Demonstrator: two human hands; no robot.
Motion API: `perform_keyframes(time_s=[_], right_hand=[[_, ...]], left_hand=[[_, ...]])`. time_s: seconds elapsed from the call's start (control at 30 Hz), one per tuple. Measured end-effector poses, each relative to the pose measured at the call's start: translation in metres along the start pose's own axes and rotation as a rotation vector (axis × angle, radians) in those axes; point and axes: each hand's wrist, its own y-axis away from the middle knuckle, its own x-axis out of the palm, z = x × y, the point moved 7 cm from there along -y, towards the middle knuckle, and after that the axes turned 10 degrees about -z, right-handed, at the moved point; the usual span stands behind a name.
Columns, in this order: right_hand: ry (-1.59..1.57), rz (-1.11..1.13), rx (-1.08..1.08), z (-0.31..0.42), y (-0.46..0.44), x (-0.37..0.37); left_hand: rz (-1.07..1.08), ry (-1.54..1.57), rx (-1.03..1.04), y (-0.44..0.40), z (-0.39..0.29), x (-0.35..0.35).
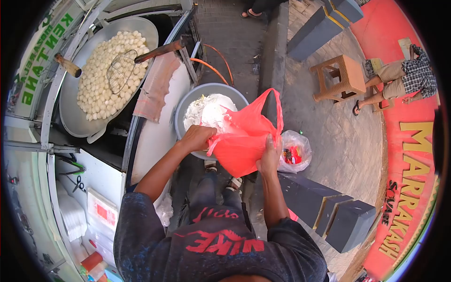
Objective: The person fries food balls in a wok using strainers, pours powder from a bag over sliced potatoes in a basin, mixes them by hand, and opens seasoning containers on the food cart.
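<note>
red bag: the thin plastic bag (246,136) is held up in front of the person's body, its mouth slack and tipped toward the basin (180,115), its one visible handle loop standing up at the far right (whether anything is inside, i cannot tell).
left hand: the hand (199,137) has its fingers closed on the near left edge of the bag, right beside the powder.
right hand: the hand (269,157) grips the bag's right side, thumb uppermost; the other fingers are partly hidden behind the plastic.
white powder: a loose heap (213,109) lies in the grey basin, partly covered by the bag.
clear bag: a see-through bag (295,151) with red and yellow things in it sits on the ground, just right of the right hand.
cloth: a pinkish rag (156,89) lies over the table (162,134) edge, left of the basin.
wok: a wide metal pan (70,105) holds pale balls (101,80), with a wire skimmer (121,73) lying on them.
stool: a brown plastic seat (352,77) stands to the right, near a seated person in a checked shirt (418,73).
</note>
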Motion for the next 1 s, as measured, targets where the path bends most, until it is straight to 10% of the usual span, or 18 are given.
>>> perform_keyframes(time_s=[0.5,1.0], right_hand=[[-0.16,-0.318,-0.22,-0.044,0.001,-0.127],[-0.211,-0.542,-0.269,-0.087,0.233,-0.383]], left_hand=[[0.149,-0.066,0.47,0.022,-0.095,0.011],[0.473,-0.107,0.825,0.153,-0.297,0.135]])
